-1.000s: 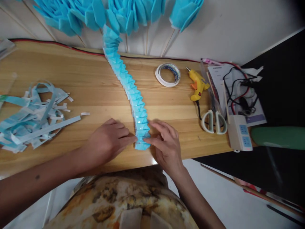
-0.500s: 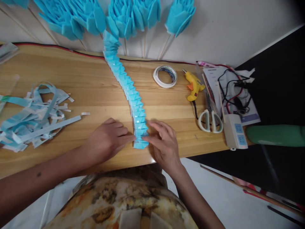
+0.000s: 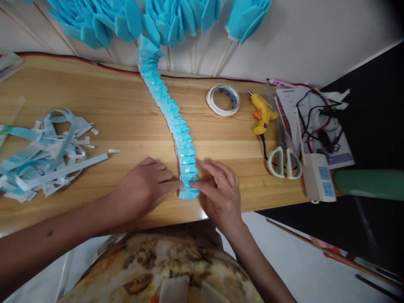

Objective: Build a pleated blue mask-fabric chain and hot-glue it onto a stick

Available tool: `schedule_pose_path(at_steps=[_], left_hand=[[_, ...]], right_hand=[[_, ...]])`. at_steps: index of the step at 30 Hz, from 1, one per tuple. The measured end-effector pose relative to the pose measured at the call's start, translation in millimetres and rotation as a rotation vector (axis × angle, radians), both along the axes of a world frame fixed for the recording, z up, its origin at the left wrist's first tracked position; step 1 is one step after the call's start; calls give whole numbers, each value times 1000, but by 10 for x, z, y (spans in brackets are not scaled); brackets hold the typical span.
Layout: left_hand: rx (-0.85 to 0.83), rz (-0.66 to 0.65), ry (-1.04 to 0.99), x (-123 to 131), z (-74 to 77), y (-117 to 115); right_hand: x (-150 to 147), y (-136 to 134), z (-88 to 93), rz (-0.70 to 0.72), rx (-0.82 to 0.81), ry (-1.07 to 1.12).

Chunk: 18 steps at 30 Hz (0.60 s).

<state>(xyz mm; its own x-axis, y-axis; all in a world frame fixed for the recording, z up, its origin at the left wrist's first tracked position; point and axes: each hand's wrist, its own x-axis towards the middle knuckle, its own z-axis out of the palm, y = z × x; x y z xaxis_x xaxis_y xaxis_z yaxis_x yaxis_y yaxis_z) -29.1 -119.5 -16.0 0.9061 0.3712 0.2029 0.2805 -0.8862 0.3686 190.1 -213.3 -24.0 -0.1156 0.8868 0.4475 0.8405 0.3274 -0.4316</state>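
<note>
A long strip of overlapping blue folded petals [image 3: 178, 124] lies across the table, curving from the flowers at the back to the front edge. At its near end, my left hand [image 3: 147, 185] is closed, fingers curled under, and one fingertip presses on the left side of the strip. My right hand [image 3: 224, 191] comes from the other side; its thumb rests on the strip, while its bent fingers reach along the right edge. The fingertips of both hands nearly meet over the last petals. Whether anything small lies beneath them is hidden.
Blue flowers on sticks [image 3: 170, 21] lean at the wall. To the left is a heap of blue and white scraps [image 3: 53, 155]. On the right lie a tape roll [image 3: 223, 101], a yellow glue gun [image 3: 263, 112], scissors [image 3: 284, 164], a power strip [image 3: 318, 179] and a green bottle [image 3: 369, 184].
The view has shifted slightly, so the tape roll and glue gun sit a little farther right. Both hands stay at the strip's near end, with hardly any movement.
</note>
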Motion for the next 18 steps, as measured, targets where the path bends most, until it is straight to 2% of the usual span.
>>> schedule_pose_path(at_steps=[4,9,18], left_hand=[[2,10,-1,-9,-13,-5],[58,12,11,-14,-48,-10],[39,17,-13,-27,-50,1]], right_hand=[[13,-18,20,22,-7,23],[-5,-15,20,61,-27,-53],[10,-9,-29,-10,18,-22]])
